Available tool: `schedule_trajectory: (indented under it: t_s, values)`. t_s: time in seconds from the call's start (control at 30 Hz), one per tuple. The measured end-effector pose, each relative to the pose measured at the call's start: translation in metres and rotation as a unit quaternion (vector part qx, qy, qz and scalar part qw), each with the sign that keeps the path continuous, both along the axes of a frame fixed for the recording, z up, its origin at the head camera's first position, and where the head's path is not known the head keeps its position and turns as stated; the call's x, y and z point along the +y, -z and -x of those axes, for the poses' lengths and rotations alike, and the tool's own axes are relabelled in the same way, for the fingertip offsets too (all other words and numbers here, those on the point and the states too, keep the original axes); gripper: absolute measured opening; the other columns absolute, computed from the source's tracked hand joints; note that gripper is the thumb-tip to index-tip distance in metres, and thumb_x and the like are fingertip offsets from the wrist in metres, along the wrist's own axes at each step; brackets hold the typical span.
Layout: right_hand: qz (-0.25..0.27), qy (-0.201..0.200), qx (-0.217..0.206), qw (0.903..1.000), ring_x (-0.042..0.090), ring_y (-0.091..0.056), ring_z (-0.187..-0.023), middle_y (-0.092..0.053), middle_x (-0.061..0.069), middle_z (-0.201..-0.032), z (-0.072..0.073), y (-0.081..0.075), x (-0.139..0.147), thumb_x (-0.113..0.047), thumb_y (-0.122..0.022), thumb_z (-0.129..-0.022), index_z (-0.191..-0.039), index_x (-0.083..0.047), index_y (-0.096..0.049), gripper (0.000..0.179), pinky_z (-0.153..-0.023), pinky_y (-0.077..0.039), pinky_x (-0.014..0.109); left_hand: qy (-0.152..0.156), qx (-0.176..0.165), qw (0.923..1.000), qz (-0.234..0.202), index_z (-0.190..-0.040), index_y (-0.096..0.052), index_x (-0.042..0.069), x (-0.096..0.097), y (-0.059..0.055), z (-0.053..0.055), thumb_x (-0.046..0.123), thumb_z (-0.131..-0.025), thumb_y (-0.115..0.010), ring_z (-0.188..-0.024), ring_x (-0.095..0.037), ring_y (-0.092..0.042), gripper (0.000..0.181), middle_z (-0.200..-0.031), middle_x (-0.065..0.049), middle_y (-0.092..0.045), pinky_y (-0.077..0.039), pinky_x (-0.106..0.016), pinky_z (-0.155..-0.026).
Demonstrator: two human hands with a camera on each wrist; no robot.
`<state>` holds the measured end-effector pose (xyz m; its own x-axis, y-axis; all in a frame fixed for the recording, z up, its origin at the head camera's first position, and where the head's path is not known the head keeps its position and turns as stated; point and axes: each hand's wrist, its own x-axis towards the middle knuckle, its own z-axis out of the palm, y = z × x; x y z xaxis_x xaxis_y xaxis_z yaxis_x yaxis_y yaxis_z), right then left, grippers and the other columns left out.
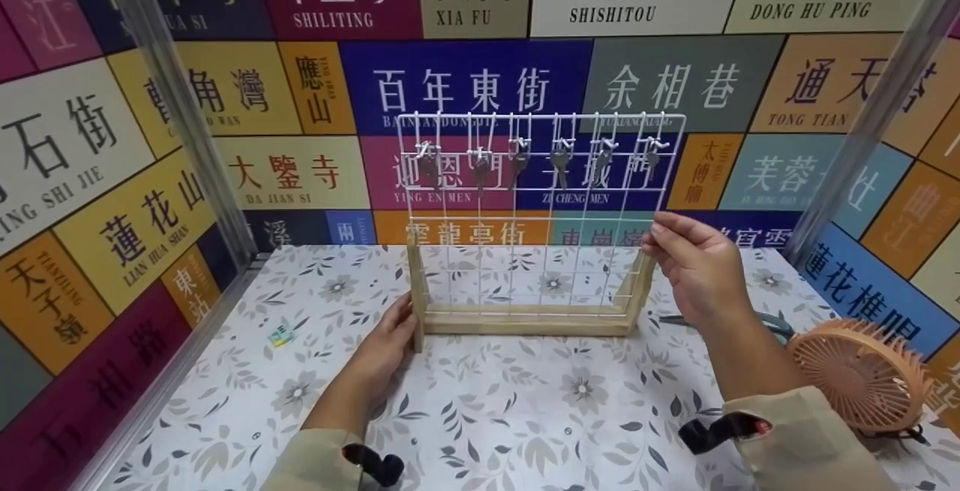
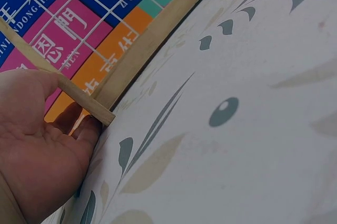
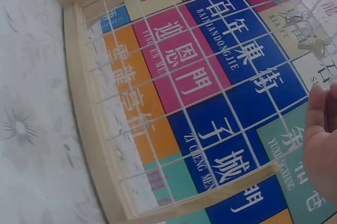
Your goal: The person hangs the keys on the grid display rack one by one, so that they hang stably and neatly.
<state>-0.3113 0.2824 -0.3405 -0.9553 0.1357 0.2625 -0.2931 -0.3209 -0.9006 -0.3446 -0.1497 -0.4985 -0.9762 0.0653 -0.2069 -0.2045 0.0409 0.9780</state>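
Note:
A white wire grid rack (image 1: 525,218) stands upright in a wooden base (image 1: 525,323) on the table. Several keys (image 1: 560,164) hang along its top from white hooks, tied with white cord. At the lower left, my left hand (image 1: 391,344) holds the base's side post (image 2: 84,98), thumb on the near side and fingers behind it. My right hand (image 1: 705,269) is at the rack's right edge, thumb and index finger pinching the side wire just above the wooden post (image 1: 637,288). In the right wrist view, the right hand (image 3: 322,145) shows only partly.
An orange fan (image 1: 859,375) stands at the right. Behind the right forearm lies a tool with teal handles (image 1: 776,323), partly hidden. A small green and yellow packet (image 1: 281,335) lies on the left of the floral tabletop (image 1: 585,431). Sign-covered walls (image 1: 465,85) enclose the table.

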Motion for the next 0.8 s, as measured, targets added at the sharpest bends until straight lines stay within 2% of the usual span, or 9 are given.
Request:
schedule_trajectory:
  t_s: [0.13,0.3,0.47,0.57,0.63,0.7,0.73,0.8]
  values:
    - [-0.007,0.011,0.000,0.9999,0.016,-0.076,-0.098,-0.075,0.007,-0.110,-0.007,0.016,0.001,-0.014,-0.080,-0.096,-0.124,0.000,-0.075,0.031,-0.092,-0.065,0.024,0.000,-0.002,1.0000,-0.001,-0.159,-0.039,0.054,-0.001,-0.002,-0.002,0.044,-0.113,-0.052,-0.166,-0.022,-0.027,0.050,-0.175,0.012,-0.033,-0.023,-0.047,-0.137]
    - [-0.006,0.025,-0.010,0.9996,0.016,-0.076,-0.098,-0.076,0.006,-0.112,-0.012,0.034,0.004,-0.014,-0.081,-0.096,-0.132,0.007,-0.068,0.044,-0.093,-0.065,0.024,-0.004,-0.010,0.9999,-0.006,-0.158,-0.039,0.056,-0.002,-0.003,-0.004,0.044,-0.112,-0.052,-0.166,-0.021,-0.027,0.049,-0.175,0.013,-0.032,-0.023,-0.047,-0.137]
    - [-0.005,0.030,-0.028,0.9991,0.015,-0.075,-0.099,-0.074,0.006,-0.115,-0.009,0.044,0.007,-0.017,-0.082,-0.095,-0.137,0.007,-0.066,0.051,-0.096,-0.064,0.024,0.004,0.012,0.9999,-0.012,-0.161,-0.038,0.050,-0.006,-0.003,-0.005,0.041,-0.113,-0.051,-0.166,-0.022,-0.028,0.050,-0.176,0.009,-0.032,-0.024,-0.045,-0.137]
    - [-0.015,0.037,-0.033,0.9987,0.015,-0.075,-0.099,-0.074,0.005,-0.116,-0.005,0.048,0.009,-0.018,-0.082,-0.095,-0.138,0.008,-0.065,0.053,-0.095,-0.064,0.024,0.001,0.014,0.9993,-0.035,-0.161,-0.041,0.047,-0.009,-0.004,-0.004,0.040,-0.114,-0.051,-0.163,-0.021,-0.033,0.048,-0.173,0.009,-0.037,-0.026,-0.043,-0.136]
    - [-0.039,0.052,-0.037,0.9972,0.013,-0.076,-0.098,-0.075,0.004,-0.115,-0.002,0.053,0.010,-0.019,-0.081,-0.096,-0.137,0.007,-0.066,0.051,-0.094,-0.064,0.024,-0.009,-0.003,0.9986,-0.052,-0.159,-0.044,0.045,-0.010,-0.006,-0.004,0.042,-0.114,-0.051,-0.162,-0.020,-0.037,0.046,-0.171,0.009,-0.041,-0.028,-0.042,-0.136]
    - [-0.088,0.076,-0.044,0.9922,0.011,-0.076,-0.099,-0.076,0.004,-0.117,0.002,0.058,0.013,-0.022,-0.079,-0.099,-0.136,0.004,-0.068,0.047,-0.093,-0.064,0.022,-0.018,-0.018,0.9972,-0.070,-0.159,-0.046,0.042,-0.012,-0.009,-0.004,0.045,-0.114,-0.047,-0.160,-0.017,-0.039,0.045,-0.170,0.009,-0.043,-0.029,-0.040,-0.135]
    - [-0.122,0.093,-0.047,0.9870,0.010,-0.076,-0.100,-0.076,0.004,-0.118,0.004,0.060,0.014,-0.024,-0.076,-0.101,-0.136,0.003,-0.069,0.045,-0.092,-0.064,0.021,-0.024,-0.028,0.9964,-0.076,-0.160,-0.046,0.041,-0.012,-0.012,-0.004,0.048,-0.114,-0.046,-0.160,-0.017,-0.040,0.046,-0.169,0.009,-0.044,-0.030,-0.040,-0.135]
    - [-0.202,0.135,-0.062,0.9680,0.006,-0.075,-0.103,-0.077,0.002,-0.123,0.006,0.064,0.018,-0.032,-0.072,-0.104,-0.136,-0.004,-0.072,0.042,-0.091,-0.062,0.016,-0.033,-0.045,0.9955,-0.076,-0.162,-0.044,0.039,-0.015,-0.020,-0.004,0.053,-0.114,-0.042,-0.161,-0.017,-0.038,0.050,-0.171,0.008,-0.043,-0.030,-0.042,-0.135]
